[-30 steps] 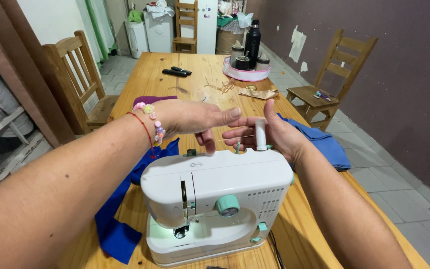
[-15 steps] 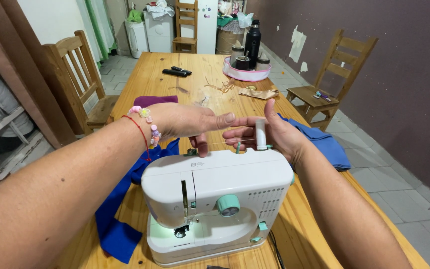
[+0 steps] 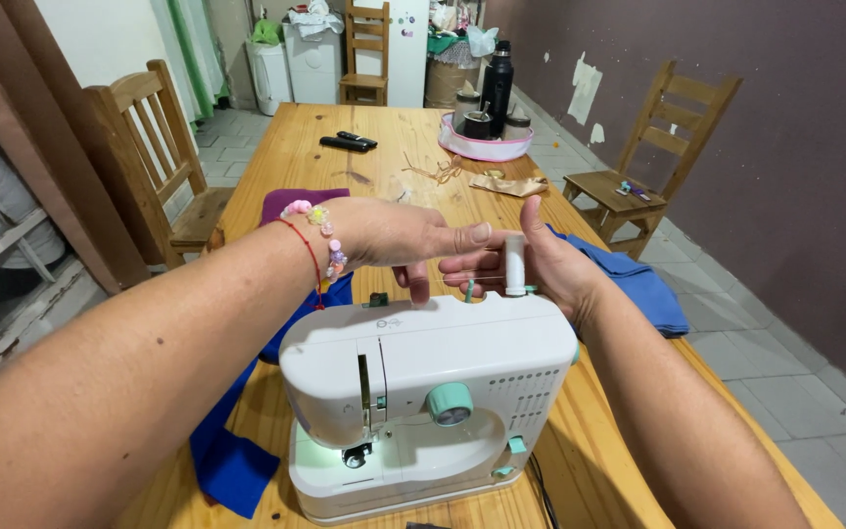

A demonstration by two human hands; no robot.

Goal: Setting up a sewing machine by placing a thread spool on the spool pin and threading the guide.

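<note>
A small white sewing machine (image 3: 423, 377) with mint-green knobs stands on the wooden table (image 3: 384, 157) right in front of me. A white thread spool (image 3: 514, 264) stands upright on top of it at the right. My right hand (image 3: 540, 260) curls behind that spool, thumb up, fingers touching it. My left hand (image 3: 394, 235) reaches over the machine's top from the left, its fingertips meeting the right hand's fingers beside the spool. Beaded bracelets and a red cord circle my left wrist. Whether thread is pinched between the fingers is too fine to see.
Blue cloth (image 3: 232, 451) lies under and beside the machine, with more (image 3: 638, 279) at the right edge, and purple cloth (image 3: 296, 201) behind. Farther back are two black remotes (image 3: 348, 143), a pink tray (image 3: 487, 145) with a black flask, and wooden chairs (image 3: 154, 147) on both sides.
Almost nothing has shifted: my left hand's fingertips have slid slightly rightward toward the spool. The right hand and the machine stay where they were.
</note>
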